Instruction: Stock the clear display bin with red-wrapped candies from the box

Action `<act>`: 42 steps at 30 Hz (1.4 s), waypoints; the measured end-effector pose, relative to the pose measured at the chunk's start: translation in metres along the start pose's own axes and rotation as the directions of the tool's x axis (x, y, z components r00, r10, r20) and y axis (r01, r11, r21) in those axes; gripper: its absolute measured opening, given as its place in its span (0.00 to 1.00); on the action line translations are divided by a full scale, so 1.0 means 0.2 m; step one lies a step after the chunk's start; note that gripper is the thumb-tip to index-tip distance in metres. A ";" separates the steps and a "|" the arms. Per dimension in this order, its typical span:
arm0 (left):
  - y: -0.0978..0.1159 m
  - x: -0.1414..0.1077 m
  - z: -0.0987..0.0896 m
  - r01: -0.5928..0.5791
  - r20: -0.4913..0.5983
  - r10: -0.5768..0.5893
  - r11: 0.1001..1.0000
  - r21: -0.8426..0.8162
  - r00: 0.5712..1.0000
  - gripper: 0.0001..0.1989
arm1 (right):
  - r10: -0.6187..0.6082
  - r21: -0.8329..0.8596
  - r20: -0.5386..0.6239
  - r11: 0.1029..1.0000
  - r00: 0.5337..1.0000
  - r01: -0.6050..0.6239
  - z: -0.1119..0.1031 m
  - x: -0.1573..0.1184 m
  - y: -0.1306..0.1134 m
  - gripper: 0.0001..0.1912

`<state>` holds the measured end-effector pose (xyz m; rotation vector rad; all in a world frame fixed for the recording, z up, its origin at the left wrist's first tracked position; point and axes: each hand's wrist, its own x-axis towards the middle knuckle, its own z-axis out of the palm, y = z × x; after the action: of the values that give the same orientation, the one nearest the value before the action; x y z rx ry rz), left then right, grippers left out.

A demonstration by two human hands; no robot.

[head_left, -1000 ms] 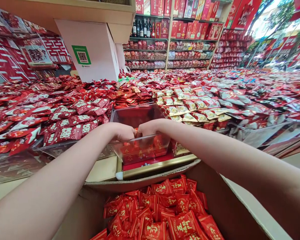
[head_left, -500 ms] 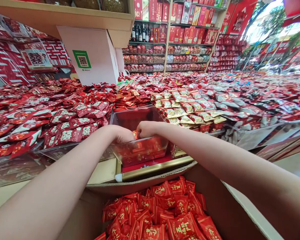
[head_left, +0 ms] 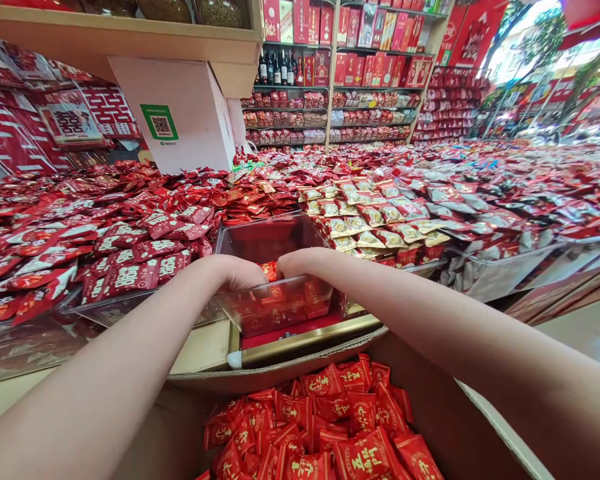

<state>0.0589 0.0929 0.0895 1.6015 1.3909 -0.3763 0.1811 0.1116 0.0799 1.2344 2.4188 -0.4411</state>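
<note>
Both of my hands reach down inside a clear plastic bin (head_left: pixel 275 313). My left hand (head_left: pixel 245 271) is at the bin's left side, with its fingers hidden behind the front wall. My right hand (head_left: pixel 296 262) dips in from the right, its fingers also out of sight. Between the hands, red-wrapped candies (head_left: pixel 269 270) show, and more of them appear through the clear wall. What either hand grips cannot be made out. Below the bin, a cardboard box (head_left: pixel 210 377) holds a heap of red candies with gold lettering (head_left: pixel 330 413).
Bins heaped with maroon packets (head_left: pixel 140 270) stand left, and cream-and-gold packets (head_left: pixel 380 217) right. Behind rises a white box with a QR code (head_left: pixel 180 120). Shelves (head_left: pixel 330 73) of bottles and red boxes line the back. A gold-edged rail (head_left: pixel 305 340) runs below the bin.
My right hand has sunk slightly lower into the bin, and my left hand has shifted a little down. The whole view has moved slightly. The candies in the cardboard box look unchanged.
</note>
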 end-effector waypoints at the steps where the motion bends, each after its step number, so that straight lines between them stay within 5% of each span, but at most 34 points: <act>1: 0.00 0.00 0.00 -0.001 -0.002 0.001 1.000 0.003 1.000 0.09 | -0.006 0.019 -0.005 1.000 1.000 0.007 0.00 0.00 0.00 0.21; 10: -0.01 0.01 -0.01 -0.026 -0.037 0.028 0.999 0.042 0.999 0.11 | -0.131 0.279 0.010 0.952 0.991 0.123 0.00 0.00 0.03 0.23; 20: 0.02 -0.02 0.01 -0.090 -0.066 0.097 0.991 0.103 0.993 0.12 | -0.080 0.133 0.039 0.988 0.996 0.074 -0.01 -0.01 0.02 0.25; 27: 0.00 0.00 0.00 -0.115 -0.055 0.125 0.981 0.158 0.991 0.14 | -0.151 0.249 -0.019 0.957 0.988 0.151 -0.01 -0.01 0.04 0.19; 32: -0.01 0.01 -0.02 -0.142 -0.087 0.166 0.962 0.232 0.982 0.16 | -0.092 0.384 -0.001 0.920 0.996 0.085 -0.05 -0.08 0.11 0.17; 36: -0.01 0.03 -0.04 -0.210 -0.092 0.252 0.922 0.324 0.964 0.16 | -0.051 0.259 0.083 0.965 0.995 0.028 -0.09 -0.13 0.13 0.18; 42: -0.01 0.11 -0.07 -0.283 -0.151 0.377 0.858 0.428 0.914 0.19 | -0.024 -0.144 0.178 0.988 0.984 0.050 -0.13 -0.12 0.06 0.14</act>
<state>0.0598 0.1165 0.0789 2.2462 1.2188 -0.2819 0.1994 0.1139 0.1125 1.0433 2.2830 -0.3583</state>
